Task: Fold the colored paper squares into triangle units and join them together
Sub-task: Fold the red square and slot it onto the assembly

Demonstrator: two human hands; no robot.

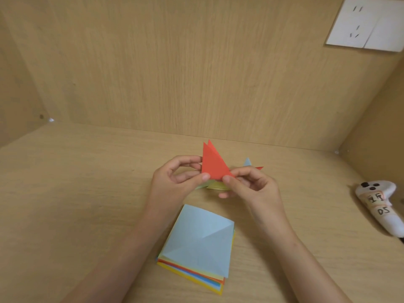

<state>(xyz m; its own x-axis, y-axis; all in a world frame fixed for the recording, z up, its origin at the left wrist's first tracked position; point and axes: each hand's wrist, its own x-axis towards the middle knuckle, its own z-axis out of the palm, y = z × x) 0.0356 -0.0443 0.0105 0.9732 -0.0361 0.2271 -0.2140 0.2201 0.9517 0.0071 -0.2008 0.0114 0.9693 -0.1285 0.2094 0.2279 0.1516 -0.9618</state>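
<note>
A red paper triangle unit (213,162) is held upright above the desk, its point up. My left hand (175,178) pinches its lower left corner and my right hand (247,184) pinches its lower right corner. Under and behind my hands lie other folded pieces: a yellow-green one (215,185), a light blue tip (247,162) and a red tip (260,168), mostly hidden. A stack of colored paper squares (201,243) lies near me, with a creased light blue sheet on top.
The wooden desk (76,182) is closed in by wooden walls at the back and sides. A white controller (380,204) with handwritten labels lies at the right edge. A white wall socket (367,22) is at the upper right.
</note>
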